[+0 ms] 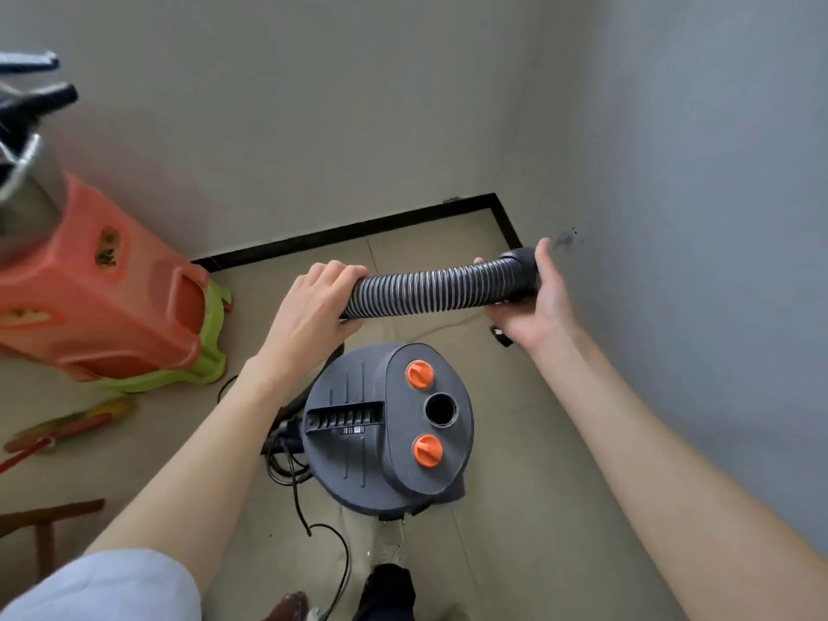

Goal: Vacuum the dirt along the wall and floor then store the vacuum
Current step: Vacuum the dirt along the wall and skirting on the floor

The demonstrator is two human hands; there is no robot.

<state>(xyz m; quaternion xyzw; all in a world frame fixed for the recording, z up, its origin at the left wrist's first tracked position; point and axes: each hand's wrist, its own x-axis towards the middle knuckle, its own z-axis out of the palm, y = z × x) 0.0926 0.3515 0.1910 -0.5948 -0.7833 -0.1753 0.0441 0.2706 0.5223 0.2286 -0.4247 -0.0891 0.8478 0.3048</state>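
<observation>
A dark grey canister vacuum [358,441] with two orange knobs and an open round port stands on the floor below my arms. Its black ribbed hose [430,291] is held level above it. My left hand [309,307] grips the hose's left part, fingers curled over the top. My right hand [533,302] holds the smooth black nozzle end [519,266], which points at the right wall. A dark smudge of dirt [565,238] marks that wall just past the nozzle.
Stacked orange and green plastic stools [112,298] with a metal pot on top stand at the left. A black power cord [331,544] trails over the floor toward my feet. A black baseboard [358,228] lines the corner. Wooden furniture [45,517] sits lower left.
</observation>
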